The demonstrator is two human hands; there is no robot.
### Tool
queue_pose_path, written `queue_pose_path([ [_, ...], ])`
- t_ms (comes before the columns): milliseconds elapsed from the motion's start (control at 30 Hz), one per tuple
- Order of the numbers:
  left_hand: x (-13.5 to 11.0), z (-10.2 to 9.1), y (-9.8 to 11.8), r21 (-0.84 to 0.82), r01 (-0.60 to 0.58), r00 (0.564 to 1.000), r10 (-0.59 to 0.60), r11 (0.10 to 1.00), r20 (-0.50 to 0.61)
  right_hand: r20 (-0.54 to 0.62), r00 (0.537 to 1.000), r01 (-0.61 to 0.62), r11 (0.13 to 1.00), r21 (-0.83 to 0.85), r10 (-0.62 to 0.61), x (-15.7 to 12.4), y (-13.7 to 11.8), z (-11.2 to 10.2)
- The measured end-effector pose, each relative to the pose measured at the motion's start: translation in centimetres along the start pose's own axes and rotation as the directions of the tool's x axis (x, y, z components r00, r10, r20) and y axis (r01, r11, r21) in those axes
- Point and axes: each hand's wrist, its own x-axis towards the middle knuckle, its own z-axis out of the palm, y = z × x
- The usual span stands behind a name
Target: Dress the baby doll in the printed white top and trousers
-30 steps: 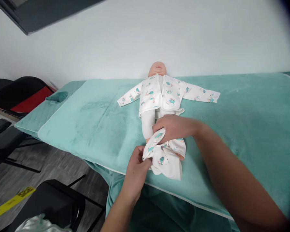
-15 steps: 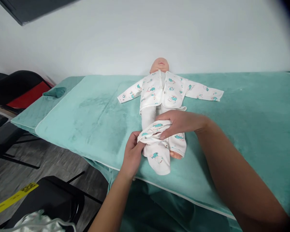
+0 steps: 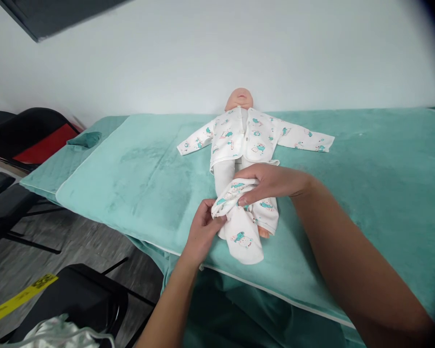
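Note:
A baby doll (image 3: 239, 98) lies on its back with its head toward the wall, dressed in a white printed jacket (image 3: 226, 135) whose sleeves spread to both sides. White printed baby pants (image 3: 244, 239) are bunched around its lower legs. My left hand (image 3: 202, 229) pinches the gathered waist edge at the left. From the right, my right hand (image 3: 271, 182) grips the same bunched fabric, thumb on top and fingers behind it. One doll foot (image 3: 264, 232) shows at the right leg opening; the other foot is hidden by the cloth.
The doll rests on a green padded bed (image 3: 137, 159) against a white wall (image 3: 188, 53). Black chairs stand to the left, and a nearer black chair (image 3: 83, 295) holds patterned cloth (image 3: 54, 333). A dark panel (image 3: 58, 14) hangs at the upper left.
The bunched pants and my left hand have shifted slightly right. The loose leg end has swung right, covering more of the doll's visible foot. My right hand has barely moved.

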Motion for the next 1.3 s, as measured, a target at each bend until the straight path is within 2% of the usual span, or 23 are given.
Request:
queue_pose_path([
  [133, -0.1, 0.1, 0.5, -0.030, 0.072, 0.994, -0.069, 0.997, 0.088, -0.008, 0.999, 0.051, 0.997, 0.058, -0.050, 0.1, 0.0, 0.0],
  [233, 0.1, 0.2, 0.3, -0.170, 0.150, 0.979, -0.122, 0.974, 0.164, 0.005, 0.998, 0.065, 0.994, 0.085, -0.066, 0.2, -0.1, 0.1],
  [333, 0.7, 0.4, -0.2, -0.336, 0.187, 0.971, -0.122, 0.923, 0.204, 0.019, 0.998, 0.061, 0.992, 0.111, -0.063, 0.2, -0.2, 0.2],
  [467, 1.2, 0.2, -0.9, -0.426, 0.166, 0.977, -0.088, 0.890, 0.196, 0.103, 0.994, 0.022, 0.989, 0.145, -0.037, 0.2, -0.2, 0.4],
  [633, 1.1, -0.1, -1.4, -0.458, 0.142, 0.983, -0.070, 0.877, 0.171, 0.175, 0.984, -0.043, 0.997, 0.059, 0.032, 0.0, -0.1, 0.2],
  [833, 1.2, 0.1, -1.9, -0.463, 0.099, 0.994, -0.063, 0.881, 0.092, 0.048, 0.999, 0.030, 0.989, -0.142, -0.024, 0.1, -1.1, 0.8],
  [1000, 1.1, 0.8, -1.9, -0.407, 0.036, 0.998, -0.051, 0.913, -0.025, -0.094, 0.993, 0.043, 0.970, -0.240, -0.067, 0.8, -0.8, 1.2],
  [1133, 1.1, 1.1, -1.9, -0.242, -0.094, 0.987, 0.060, 0.966, -0.146, -0.196, 0.979, 0.009, 0.968, -0.250, -0.060, 1.2, 0.0, 1.1],
  [1200, 1.4, 1.1, -1.8, -0.082, -0.171, 0.964, 0.150, 0.982, -0.220, -0.224, 0.974, -0.015, 0.968, -0.252, -0.043, 1.3, 0.1, 1.1],
  [1300, 2.9, 1.2, -1.0, 0.096, -0.241, 0.905, 0.259, 0.966, -0.339, -0.236, 0.972, -0.046, 0.966, -0.255, -0.016, 1.2, 0.0, 1.1],
])
